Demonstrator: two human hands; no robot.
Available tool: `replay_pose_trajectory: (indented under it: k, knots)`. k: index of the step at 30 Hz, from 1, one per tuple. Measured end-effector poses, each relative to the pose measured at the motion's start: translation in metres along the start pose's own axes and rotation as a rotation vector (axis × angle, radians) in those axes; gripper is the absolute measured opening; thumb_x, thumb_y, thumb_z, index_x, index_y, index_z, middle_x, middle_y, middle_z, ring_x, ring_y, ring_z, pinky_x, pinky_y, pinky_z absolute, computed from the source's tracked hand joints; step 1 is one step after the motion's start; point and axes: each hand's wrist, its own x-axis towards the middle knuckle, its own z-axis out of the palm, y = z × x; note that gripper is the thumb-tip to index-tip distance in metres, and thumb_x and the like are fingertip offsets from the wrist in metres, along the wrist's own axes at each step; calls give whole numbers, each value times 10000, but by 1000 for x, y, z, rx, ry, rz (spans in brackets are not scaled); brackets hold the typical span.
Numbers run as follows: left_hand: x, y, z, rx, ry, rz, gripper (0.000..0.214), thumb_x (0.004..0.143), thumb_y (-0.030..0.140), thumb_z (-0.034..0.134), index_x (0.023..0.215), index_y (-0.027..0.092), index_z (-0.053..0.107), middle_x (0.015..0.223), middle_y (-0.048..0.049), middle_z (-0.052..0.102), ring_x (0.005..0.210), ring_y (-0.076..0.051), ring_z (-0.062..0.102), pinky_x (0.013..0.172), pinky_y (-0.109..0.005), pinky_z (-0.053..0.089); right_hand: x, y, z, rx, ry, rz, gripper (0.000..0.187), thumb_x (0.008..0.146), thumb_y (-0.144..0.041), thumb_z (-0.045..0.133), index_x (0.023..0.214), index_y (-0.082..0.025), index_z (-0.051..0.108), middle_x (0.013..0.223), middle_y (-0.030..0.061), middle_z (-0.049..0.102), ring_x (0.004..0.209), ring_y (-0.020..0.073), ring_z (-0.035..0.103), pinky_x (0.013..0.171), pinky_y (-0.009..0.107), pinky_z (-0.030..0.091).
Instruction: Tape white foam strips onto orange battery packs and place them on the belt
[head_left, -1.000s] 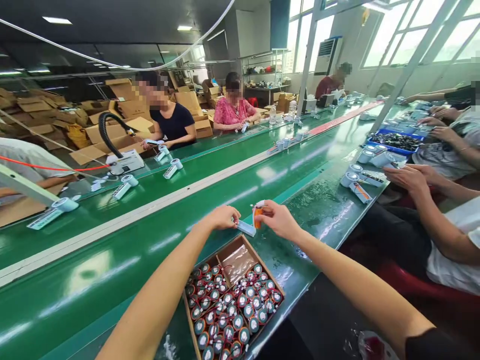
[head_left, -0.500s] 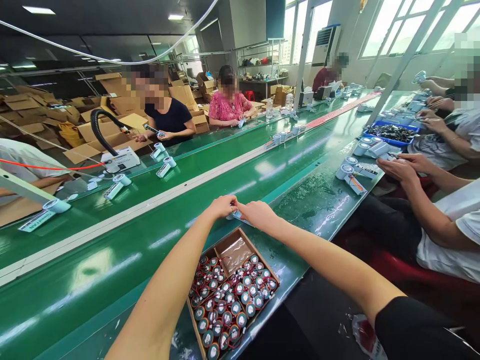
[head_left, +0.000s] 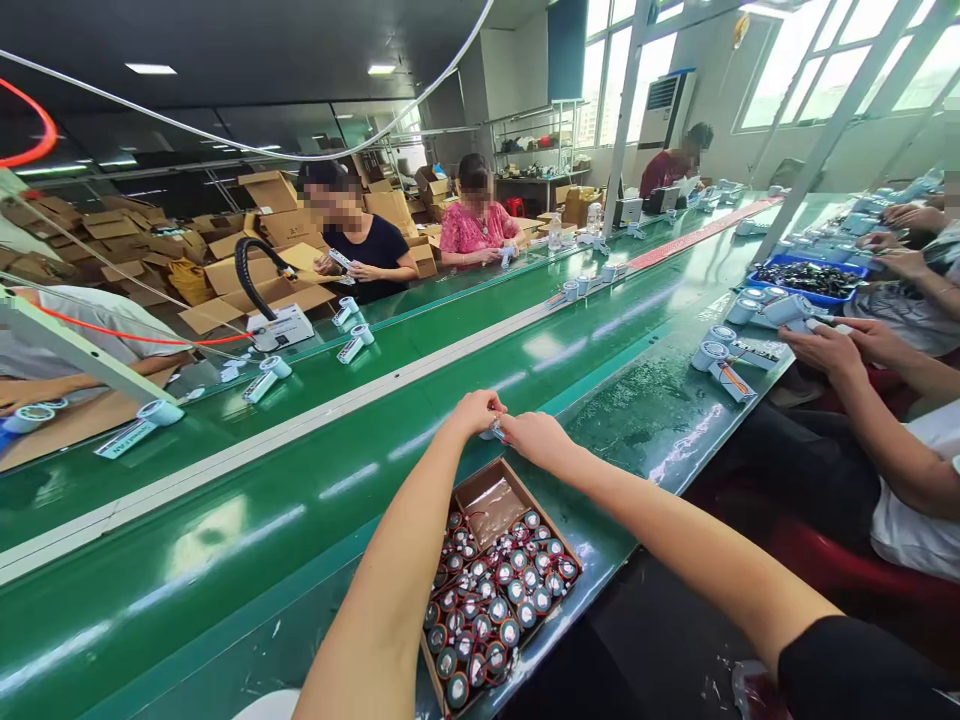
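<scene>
Beyond the cardboard box, my left hand (head_left: pixel 478 412) and my right hand (head_left: pixel 534 440) meet with fingers pinched together. Between them shows a small bit of a light-blue fan part (head_left: pixel 493 431), most of it hidden by my fingers. Both hands are closed on it, low over the green table. Nearer to me sits the open cardboard box (head_left: pixel 576 566), full of small round motors (head_left: pixel 498 610) with red and black wires. Its far compartment holds clear plastic film (head_left: pixel 491 505).
A green conveyor belt (head_left: pixel 247 510) runs past on the left. Light-blue fan bodies (head_left: pixel 731 365) lie on the table at right, near a blue tray (head_left: pixel 855 296) of dark parts. A co-worker's hands (head_left: pixel 832 340) work there. Several people sit across the belt.
My view has turned left, so everything sits further right in the picture. My hands stay together on the fan part. Across the belt, a co-worker in black has brought both hands to a fan piece.
</scene>
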Motion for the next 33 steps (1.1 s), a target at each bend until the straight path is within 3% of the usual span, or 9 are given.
replay_pose_trajectory:
  k: [6, 12, 20, 25, 29, 31, 33]
  knots:
    - [8, -2, 5, -55, -18, 2, 143, 916, 282, 720, 958, 146, 706, 1081, -67, 752, 1028, -186, 702, 993, -422, 557, -18, 2, 10, 12, 34, 101, 207, 1183, -348, 525, 1293, -178, 564, 1105, 118, 664, 993, 277, 673, 837, 279, 521]
    - [10, -2, 6, -89, -26, 6, 114, 907, 238, 725, 955, 135, 709, 1100, -74, 748, 1019, -181, 700, 968, -407, 571, 1, -9, 3, 2, -21, 95, 215, 1142, -249, 588, 1343, -174, 597, 1042, 122, 658, 995, 293, 667, 879, 352, 538]
    - [16, 4, 5, -81, -53, 6, 176, 929, 306, 712, 980, 138, 704, 1080, -67, 737, 989, -182, 699, 936, -414, 586, 12, 0, -1, 5, -148, 63, 339, 1120, -455, 665, 1256, -145, 680, 1130, 101, 638, 1089, 285, 624, 961, 458, 552]
    - [6, 18, 5, -94, 8, 8, 106, 859, 193, 707, 956, 158, 728, 1117, -79, 761, 1020, -198, 714, 952, -357, 578, 30, 7, -9, 44, -244, 9, 391, 1075, -510, 722, 1193, -137, 697, 1149, 98, 631, 1106, 279, 614, 998, 475, 539]
    - [-33, 22, -4, -126, 150, -2, 349, 843, 219, 635, 1187, 202, 699, 1307, -74, 715, 1209, -212, 668, 1085, -326, 509, 28, 17, -6, 71, -237, -20, 399, 1080, -516, 708, 1206, -138, 690, 1155, 101, 625, 1080, 277, 621, 974, 474, 554]
    - [-83, 9, -12, -146, 224, -15, 455, 889, 299, 569, 1332, 208, 619, 1376, -79, 678, 1274, -207, 635, 1117, -344, 494, 23, 23, 1, 95, -190, -39, 353, 1113, -464, 667, 1243, -136, 673, 1199, 106, 608, 1113, 277, 607, 983, 468, 550]
    - [-156, -15, -16, -155, 277, -52, 466, 914, 395, 514, 1335, 223, 619, 1311, -71, 715, 1216, -218, 674, 1055, -370, 552, 20, 30, 8, 134, -152, -61, 304, 1125, -411, 654, 1241, -131, 669, 1193, 100, 610, 1122, 269, 604, 996, 457, 545]
